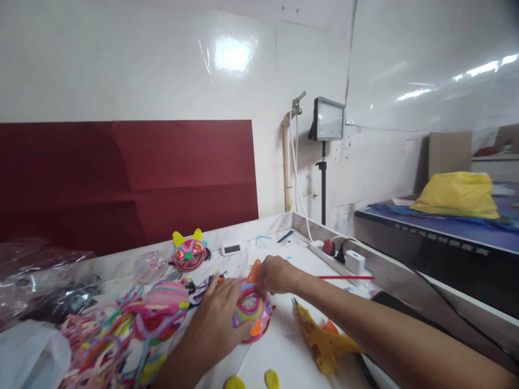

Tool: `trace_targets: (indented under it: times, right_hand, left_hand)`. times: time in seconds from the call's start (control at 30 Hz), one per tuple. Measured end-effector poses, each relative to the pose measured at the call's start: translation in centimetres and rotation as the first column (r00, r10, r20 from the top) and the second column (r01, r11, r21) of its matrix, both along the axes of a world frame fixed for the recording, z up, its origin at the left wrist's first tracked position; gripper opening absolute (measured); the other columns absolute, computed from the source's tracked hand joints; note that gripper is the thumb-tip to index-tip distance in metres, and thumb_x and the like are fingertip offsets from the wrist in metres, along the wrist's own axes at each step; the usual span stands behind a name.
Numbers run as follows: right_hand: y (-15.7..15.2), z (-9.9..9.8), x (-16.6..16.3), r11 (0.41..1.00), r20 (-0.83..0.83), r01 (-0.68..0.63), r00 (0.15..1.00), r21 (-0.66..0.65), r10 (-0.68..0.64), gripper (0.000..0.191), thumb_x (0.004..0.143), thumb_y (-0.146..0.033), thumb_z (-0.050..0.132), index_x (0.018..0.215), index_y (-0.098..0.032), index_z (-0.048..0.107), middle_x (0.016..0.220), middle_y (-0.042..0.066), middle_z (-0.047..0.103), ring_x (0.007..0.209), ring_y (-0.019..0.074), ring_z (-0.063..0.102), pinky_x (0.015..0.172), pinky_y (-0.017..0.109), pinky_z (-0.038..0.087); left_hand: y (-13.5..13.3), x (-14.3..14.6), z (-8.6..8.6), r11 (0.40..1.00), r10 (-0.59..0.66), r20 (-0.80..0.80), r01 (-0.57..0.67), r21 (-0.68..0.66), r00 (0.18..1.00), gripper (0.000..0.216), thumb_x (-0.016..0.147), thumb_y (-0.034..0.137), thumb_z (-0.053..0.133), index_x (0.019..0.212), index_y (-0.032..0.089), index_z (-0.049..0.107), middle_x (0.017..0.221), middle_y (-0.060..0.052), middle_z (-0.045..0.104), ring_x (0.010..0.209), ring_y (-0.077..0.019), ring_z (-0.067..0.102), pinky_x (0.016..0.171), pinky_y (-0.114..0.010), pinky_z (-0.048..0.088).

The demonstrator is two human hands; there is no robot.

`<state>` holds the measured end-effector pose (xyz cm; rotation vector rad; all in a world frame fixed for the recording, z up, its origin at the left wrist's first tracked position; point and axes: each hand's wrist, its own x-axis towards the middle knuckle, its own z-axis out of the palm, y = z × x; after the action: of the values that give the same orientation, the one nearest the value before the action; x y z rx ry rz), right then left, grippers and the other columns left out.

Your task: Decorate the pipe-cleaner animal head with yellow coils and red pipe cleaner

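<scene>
A round craft face (pixel 249 305) made of bands of colourful pipe cleaner rests on the white table. My left hand (pixel 221 313) grips its left side, thumb near the lower edge and fingers towards the top. My right hand (pixel 275 274) is closed at the top of the face, its fingers pinching an orange ear piece (pixel 254 270). Part of that ear and the fingertips are hidden. An orange pad (pixel 256 327) sits low on the face beside my left thumb. Below my right forearm lies a yellow hot glue gun (pixel 324 339).
A similar craft face with yellow ears (pixel 188 253) stands behind, left of a small digital clock (pixel 231 248). Loose pipe cleaners (pixel 101 346) heap at left. A power strip (pixel 332 256) runs along the right rim. Yellow ovals (pixel 272 379) lie at the front edge.
</scene>
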<state>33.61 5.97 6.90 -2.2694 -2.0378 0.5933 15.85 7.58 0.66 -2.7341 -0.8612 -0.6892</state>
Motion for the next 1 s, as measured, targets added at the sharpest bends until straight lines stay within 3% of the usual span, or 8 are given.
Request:
trace_targets:
  times: [0.2, 0.4, 0.57, 0.73, 0.83, 0.9, 1.0]
  right_hand:
    - [0.1, -0.2, -0.1, 1.0, 0.021, 0.01, 1.0, 0.008, -0.01, 0.023, 0.092, -0.03, 0.06, 0.109, -0.016, 0.061, 0.109, 0.006, 0.064, 0.09, 0.0191, 0.064, 0.077, 0.037, 0.055]
    - [0.3, -0.2, -0.3, 1.0, 0.031, 0.013, 0.999, 0.016, -0.013, 0.021, 0.092, -0.03, 0.059, 0.107, -0.015, 0.061, 0.106, 0.005, 0.065, 0.087, 0.0179, 0.065, 0.075, 0.036, 0.055]
    - [0.4, -0.2, -0.6, 1.0, 0.035, 0.011, 0.999, 0.027, -0.012, 0.019, 0.092, -0.03, 0.059, 0.105, -0.015, 0.062, 0.103, 0.005, 0.065, 0.085, 0.0173, 0.065, 0.075, 0.035, 0.055]
    - [0.1, -0.1, -0.4, 0.999, 0.027, 0.021, 0.999, 0.044, -0.022, 0.021, 0.092, -0.03, 0.06, 0.106, -0.015, 0.062, 0.105, 0.005, 0.065, 0.086, 0.0177, 0.065, 0.075, 0.036, 0.055]
    - [-0.2, -0.1, -0.3, 0.999, 0.034, 0.027, 0.999, 0.035, -0.028, 0.02, 0.092, -0.03, 0.059, 0.104, -0.015, 0.062, 0.102, 0.005, 0.066, 0.084, 0.017, 0.065, 0.073, 0.034, 0.055]
    - [-0.3, -0.1, -0.3, 0.999, 0.043, 0.02, 0.999, 0.032, -0.022, 0.019, 0.092, -0.03, 0.059, 0.103, -0.015, 0.063, 0.102, 0.004, 0.066, 0.084, 0.017, 0.065, 0.074, 0.034, 0.055]
    - [-0.1, -0.2, -0.4, 0.999, 0.057, 0.011, 0.998, 0.033, -0.013, 0.019, 0.092, -0.03, 0.059, 0.104, -0.015, 0.062, 0.102, 0.005, 0.066, 0.085, 0.0171, 0.065, 0.074, 0.035, 0.055]
  left_hand:
    - [0.3, 0.0, 0.4, 0.99, -0.017, 0.013, 0.018, -0.142, 1.0, 0.045, 0.074, 0.022, 0.068, 0.117, 0.014, 0.056, 0.115, -0.012, 0.069, 0.114, -0.0272, 0.059, 0.112, -0.058, 0.026]
    - [0.5, -0.2, 0.2, 0.998, -0.046, -0.094, 0.042, -0.045, 0.994, 0.02, 0.089, 0.021, 0.053, 0.107, 0.018, 0.062, 0.118, -0.01, 0.068, 0.117, -0.0255, 0.058, 0.111, -0.059, 0.026]
    - [1.3, -0.3, -0.4, 0.998, -0.046, -0.126, 0.051, 0.034, 0.991, 0.023, 0.093, 0.013, 0.042, 0.103, 0.02, 0.061, 0.112, -0.007, 0.07, 0.115, -0.0222, 0.059, 0.111, -0.056, 0.025]
    - [0.9, -0.3, 0.2, 0.999, -0.033, -0.086, 0.031, -0.018, 0.996, 0.025, 0.089, 0.007, 0.043, 0.103, 0.02, 0.06, 0.111, -0.008, 0.07, 0.108, -0.0206, 0.063, 0.11, -0.055, 0.029]
    - [0.3, -0.4, 0.6, 0.998, -0.043, -0.051, 0.041, -0.048, 0.998, 0.025, 0.087, 0.017, 0.055, 0.111, 0.019, 0.059, 0.118, -0.011, 0.068, 0.112, -0.0243, 0.061, 0.11, -0.057, 0.03]
    - [0.1, -0.3, 0.7, 0.996, -0.038, -0.019, 0.037, -0.081, 0.999, 0.036, 0.082, 0.023, 0.064, 0.117, 0.017, 0.056, 0.119, -0.013, 0.067, 0.114, -0.026, 0.06, 0.11, -0.058, 0.029]
    - [0.1, -0.2, 0.6, 0.995, -0.051, -0.016, 0.05, -0.084, 0.999, 0.037, 0.08, 0.022, 0.066, 0.115, 0.015, 0.058, 0.119, -0.014, 0.067, 0.115, -0.0262, 0.06, 0.111, -0.058, 0.028]
